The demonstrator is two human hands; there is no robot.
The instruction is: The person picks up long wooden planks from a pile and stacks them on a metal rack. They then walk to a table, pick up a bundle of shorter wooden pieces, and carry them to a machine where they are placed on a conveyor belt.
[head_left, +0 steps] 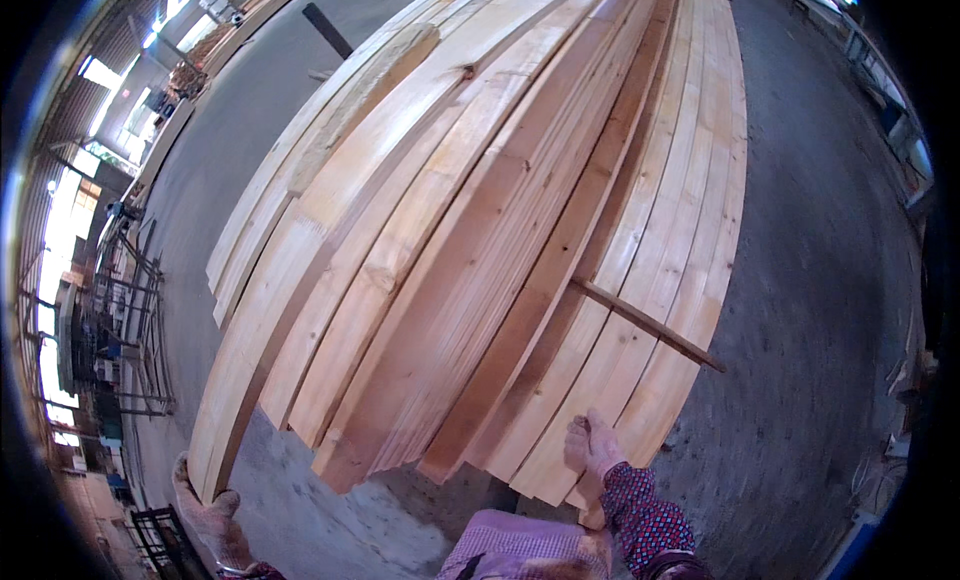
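Note:
My left hand (207,512), in a light glove, is closed round the near end of a long pale wooden plank (262,285). This plank lies at an angle over others on the left side of a big stack, and its end sticks out past theirs. My right hand (592,445) rests on the near ends of the flat planks (640,345) at the right of the stack. Its fingers are curled, and whatever they may hold is hidden.
A thin wooden strip (650,325) lies across the right-hand planks and juts past their edge. Several boards stand on edge (450,310) mid-stack. Grey concrete floor (825,280) surrounds the stack. Metal racks (140,350) stand far left; a long bench-like structure (880,75) is far right.

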